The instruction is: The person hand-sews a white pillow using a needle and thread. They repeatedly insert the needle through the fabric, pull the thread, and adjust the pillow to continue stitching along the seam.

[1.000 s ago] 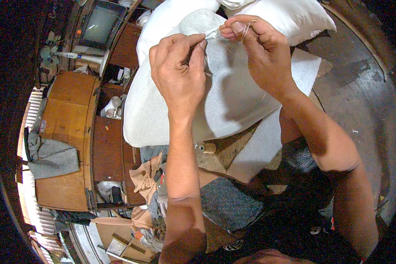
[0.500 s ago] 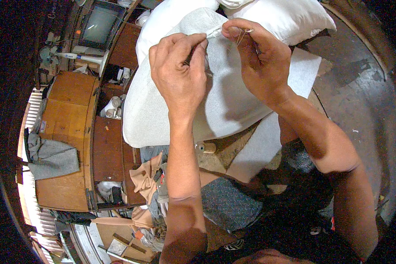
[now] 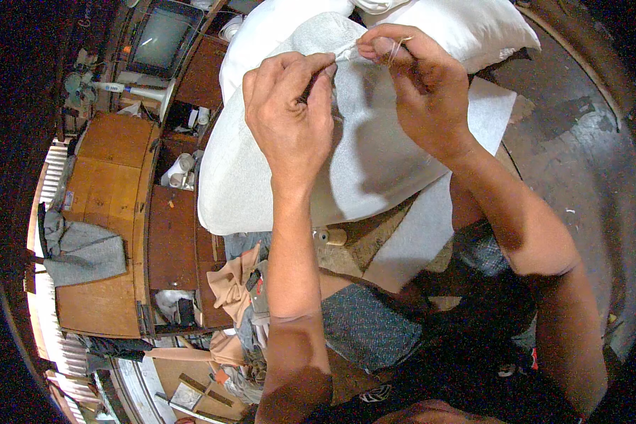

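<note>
A pale grey fabric cushion (image 3: pixel 261 191), plump and lying over my lap area, sits in front of me. With thumb and forefinger, my left hand (image 3: pixel 290 120) pinches its gathered upper edge. Just right of that pinch, my right hand (image 3: pixel 431 92) is closed at the same edge, its fingertips pressed together. Fine thread (image 3: pixel 397 49) loops around the right fingers; whether a needle is between the fingertips is too small to tell. A cream spool of thread (image 3: pixel 333 237) lies below the cushion, beside my left forearm.
White stuffed pillows (image 3: pixel 466 35) are stacked behind the cushion. A white cloth sheet (image 3: pixel 420 233) hangs beneath it. Wooden cabinets (image 3: pixel 106 205) with a grey cloth (image 3: pixel 88 247) over them stand at left, near a screen (image 3: pixel 164 39). Tan fabric scraps (image 3: pixel 233 283) lie beside my left forearm.
My right hand has shifted slightly up and right, and the thread around its fingers has changed shape. My left hand keeps its pinch on the cushion edge, nearly still.
</note>
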The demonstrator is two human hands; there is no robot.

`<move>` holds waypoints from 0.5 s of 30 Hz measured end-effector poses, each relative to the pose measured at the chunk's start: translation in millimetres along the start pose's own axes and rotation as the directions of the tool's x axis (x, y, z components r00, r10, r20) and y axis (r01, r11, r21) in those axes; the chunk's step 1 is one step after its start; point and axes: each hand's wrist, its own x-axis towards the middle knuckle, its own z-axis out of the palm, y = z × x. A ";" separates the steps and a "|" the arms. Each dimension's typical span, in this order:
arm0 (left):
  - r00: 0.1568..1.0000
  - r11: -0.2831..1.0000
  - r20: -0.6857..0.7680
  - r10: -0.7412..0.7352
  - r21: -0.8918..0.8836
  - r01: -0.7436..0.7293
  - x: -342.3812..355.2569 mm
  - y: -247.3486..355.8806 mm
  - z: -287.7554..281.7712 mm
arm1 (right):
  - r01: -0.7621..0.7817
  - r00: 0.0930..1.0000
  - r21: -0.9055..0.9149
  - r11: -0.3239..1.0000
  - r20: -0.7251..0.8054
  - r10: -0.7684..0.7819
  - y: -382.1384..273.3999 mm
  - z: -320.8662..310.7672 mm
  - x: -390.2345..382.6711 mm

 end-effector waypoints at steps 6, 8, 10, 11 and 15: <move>0.997 0.998 0.048 -0.063 0.029 0.062 0.5 5.4 -5.3 | -0.096 0.995 0.069 0.993 -0.011 0.097 -2.4 1.4 -1.3; 0.997 0.998 0.052 -0.057 0.032 0.055 1.8 6.9 -7.5 | -0.037 0.999 0.000 0.999 0.011 0.037 -4.6 0.7 -2.0; 0.996 0.998 0.056 -0.063 0.030 0.062 1.4 8.2 -6.9 | 0.038 0.999 -0.092 0.995 0.040 -0.035 -6.9 -1.9 -3.0; 0.996 0.997 0.058 -0.066 0.030 0.064 1.4 8.7 -6.5 | 0.085 0.995 -0.115 0.990 0.052 -0.079 -6.0 -3.4 -3.8; 0.998 0.998 0.049 -0.047 0.030 0.046 -0.2 4.4 -6.6 | 0.184 0.981 -0.174 0.967 0.085 -0.172 -6.1 -4.8 -5.9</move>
